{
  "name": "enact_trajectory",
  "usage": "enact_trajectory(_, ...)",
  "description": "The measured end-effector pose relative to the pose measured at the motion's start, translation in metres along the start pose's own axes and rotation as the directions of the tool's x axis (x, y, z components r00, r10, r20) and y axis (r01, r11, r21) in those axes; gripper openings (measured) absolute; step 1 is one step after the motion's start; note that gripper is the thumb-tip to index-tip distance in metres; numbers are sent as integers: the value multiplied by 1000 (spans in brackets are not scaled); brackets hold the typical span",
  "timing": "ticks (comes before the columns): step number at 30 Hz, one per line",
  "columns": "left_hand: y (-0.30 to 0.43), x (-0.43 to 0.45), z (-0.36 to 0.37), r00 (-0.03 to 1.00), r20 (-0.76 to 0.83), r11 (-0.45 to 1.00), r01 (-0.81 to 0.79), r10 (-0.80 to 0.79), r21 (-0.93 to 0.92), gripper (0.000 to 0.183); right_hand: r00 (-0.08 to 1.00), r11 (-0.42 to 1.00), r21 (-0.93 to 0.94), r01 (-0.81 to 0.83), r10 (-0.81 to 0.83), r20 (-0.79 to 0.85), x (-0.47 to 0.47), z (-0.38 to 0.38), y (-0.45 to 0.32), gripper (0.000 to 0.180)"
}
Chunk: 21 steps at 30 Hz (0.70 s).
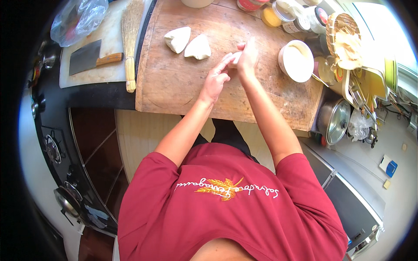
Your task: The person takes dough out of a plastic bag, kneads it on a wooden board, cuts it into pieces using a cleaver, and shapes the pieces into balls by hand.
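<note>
My left hand [216, 80] and my right hand [249, 58] meet over a wooden board [169, 88], with a piece of white dough [235, 60] held between them. The right palm stands on edge along the dough's right side. Fingers of the left hand touch it from the left, and both hands hide much of its shape. To the left on the board lie two more dough pieces, one roughly triangular dough piece [178, 39] and a second dough piece [198, 47] beside it. A white bowl [296, 61] stands right of my hands; its contents are hard to tell.
On the left, a white cutting board [81, 80] carries a cleaver [86, 57], a straw brush [131, 39] and a plastic bag [80, 21]. Several jars [295, 24] line the back right. A wicker basket [343, 24] and a lidded pot [336, 120] crowd the right edge.
</note>
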<state>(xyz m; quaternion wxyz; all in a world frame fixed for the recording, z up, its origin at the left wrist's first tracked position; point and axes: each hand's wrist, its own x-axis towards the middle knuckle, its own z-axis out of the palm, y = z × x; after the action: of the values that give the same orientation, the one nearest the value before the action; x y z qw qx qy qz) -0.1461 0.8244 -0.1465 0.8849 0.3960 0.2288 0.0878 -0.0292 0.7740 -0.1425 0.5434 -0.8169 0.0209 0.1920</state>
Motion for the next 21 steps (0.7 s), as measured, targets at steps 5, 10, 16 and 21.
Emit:
enact_trajectory(5,1,4,-2,999,20,996,51,-49,-71,62,450,283,-654,702,-888,99,39,-6,65,28)
enact_trajectory(10,7,15,-6,998,16,997,63,-62,-42,65,662,492,-661,567,-749,9,57,-4,49,27)
enact_trajectory(16,14,31,17,995,-3,985,101,-101,143,69,700,574,-671,469,-705,-114,82,5,37,29)
enact_trajectory(21,6,16,4,997,-28,997,-73,72,-22,64,990,981,186,-52,76,-121,22,15,12,42)
